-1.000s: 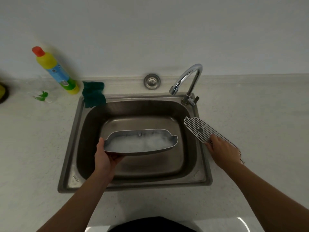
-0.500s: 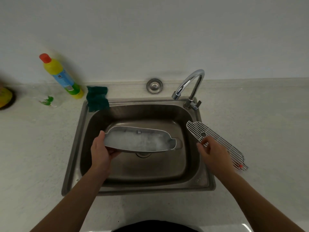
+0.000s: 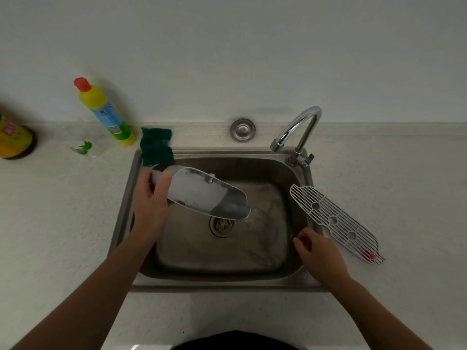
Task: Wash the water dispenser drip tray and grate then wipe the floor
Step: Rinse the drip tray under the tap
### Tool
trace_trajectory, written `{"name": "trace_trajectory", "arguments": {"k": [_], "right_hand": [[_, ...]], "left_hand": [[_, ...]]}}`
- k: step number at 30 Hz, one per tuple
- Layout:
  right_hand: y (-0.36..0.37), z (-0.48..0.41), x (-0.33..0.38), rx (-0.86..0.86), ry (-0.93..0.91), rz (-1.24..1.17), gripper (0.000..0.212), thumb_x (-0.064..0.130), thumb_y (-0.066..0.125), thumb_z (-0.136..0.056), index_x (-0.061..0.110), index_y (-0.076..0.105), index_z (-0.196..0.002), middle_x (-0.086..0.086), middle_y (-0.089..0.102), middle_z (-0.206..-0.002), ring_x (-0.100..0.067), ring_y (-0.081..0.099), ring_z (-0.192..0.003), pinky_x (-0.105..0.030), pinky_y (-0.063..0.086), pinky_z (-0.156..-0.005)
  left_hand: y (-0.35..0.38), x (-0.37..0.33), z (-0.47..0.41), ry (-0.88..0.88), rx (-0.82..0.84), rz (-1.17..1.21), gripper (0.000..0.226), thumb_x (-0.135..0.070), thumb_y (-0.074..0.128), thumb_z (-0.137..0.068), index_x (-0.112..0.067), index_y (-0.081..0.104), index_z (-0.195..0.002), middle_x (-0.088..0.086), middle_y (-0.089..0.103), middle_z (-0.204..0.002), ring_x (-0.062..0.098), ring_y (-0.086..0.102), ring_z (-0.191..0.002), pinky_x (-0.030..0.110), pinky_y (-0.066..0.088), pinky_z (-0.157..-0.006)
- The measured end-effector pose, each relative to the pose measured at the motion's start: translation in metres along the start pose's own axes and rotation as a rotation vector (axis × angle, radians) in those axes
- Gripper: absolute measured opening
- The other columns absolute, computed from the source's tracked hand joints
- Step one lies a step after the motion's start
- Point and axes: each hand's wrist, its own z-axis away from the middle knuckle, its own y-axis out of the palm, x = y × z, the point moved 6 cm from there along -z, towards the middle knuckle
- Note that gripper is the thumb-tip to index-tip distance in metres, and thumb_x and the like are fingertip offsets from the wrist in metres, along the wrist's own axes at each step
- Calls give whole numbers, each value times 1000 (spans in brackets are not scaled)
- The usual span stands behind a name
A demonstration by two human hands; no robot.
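The pale speckled worktop (image 3: 391, 185) runs across the whole view, meeting a plain wall behind. Set into it is the steel sink (image 3: 222, 276), its basin wet, with a round drain (image 3: 222, 225) at the middle of the floor. A curved chrome tap (image 3: 300, 127) stands at the sink's far right corner, its spout over the basin

The drip tray (image 3: 202, 192) is held above the basin, tilted so its right end dips low near the drain; water pours from that low end into the sink. The left hand (image 3: 151, 200) has its grip closed on the tray's raised left end, thumb lying across the inner face and fingers underneath. The grate (image 3: 333, 221) lies flat on the worktop to the right, one end overlapping the sink's right rim, the other end, carrying a small red dot, pointing toward the person

The right hand (image 3: 318, 253) hovers at the sink's right edge, just beside the grate but not touching it; its grip is loosely curled and holds nothing

At the far left corner of the sink a dark green sponge (image 3: 156, 146) hangs over the rim. Next to it stands a yellow bottle (image 3: 106, 112) with a red cap and blue label, leaning in this wide view. A clear wrapper with green print (image 3: 83, 147) lies nearby, and a yellow container (image 3: 14, 140) sits at the left edge, blurred
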Motion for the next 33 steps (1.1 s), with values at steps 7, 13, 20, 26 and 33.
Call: {"name": "trace_trajectory", "arguments": {"k": [7, 13, 20, 26, 33], "right_hand": [[3, -2, 11, 3, -37, 34, 10, 27, 62, -101, 27, 61, -90, 4, 65, -73, -8, 63, -65, -22, 51, -64], [4, -6, 19, 19, -53, 43, 9, 28, 61, -101, 27, 61, -92, 7, 64, -75, -5, 63, -68, -18, 47, -65], [10, -6, 20, 20, -74, 72, 8, 26, 63, -100, 24, 63, -92, 7, 64, -78, -6, 63, -69, -25, 56, -72], [4, -17, 25, 21, -99, 83, 8, 28, 62, -100, 26, 63, -93, 8, 62, -82, -5, 62, -72, -18, 48, -69], [-46, -69, 44, -164, -124, 45, 22, 30, 62, -99, 26, 65, -121, 10, 64, -105, -5, 59, -92, -31, 51, -88]], "left_hand": [[16, -72, 14, 405, 155, -255, 37, -47, 58, -84, -17, 50, -105, -14, 55, -91, -9, 59, -79, 5, 48, -64], [24, -95, 33, 734, 311, -468, 58, -51, 66, -80, -16, 50, -123, 0, 63, -110, 7, 60, -93, 8, 45, -72], [28, -74, 35, 753, 389, -551, 63, -58, 65, -79, -22, 48, -128, -1, 68, -112, 0, 59, -94, 6, 42, -78], [5, -38, 8, 281, 45, -88, 22, -43, 59, -90, -32, 55, -108, -17, 61, -96, -6, 63, -88, 10, 53, -69], [2, 41, 12, -471, -227, 507, 56, -67, 61, -80, -34, 62, -125, 4, 71, -119, 20, 72, -106, 36, 63, -74]]}}
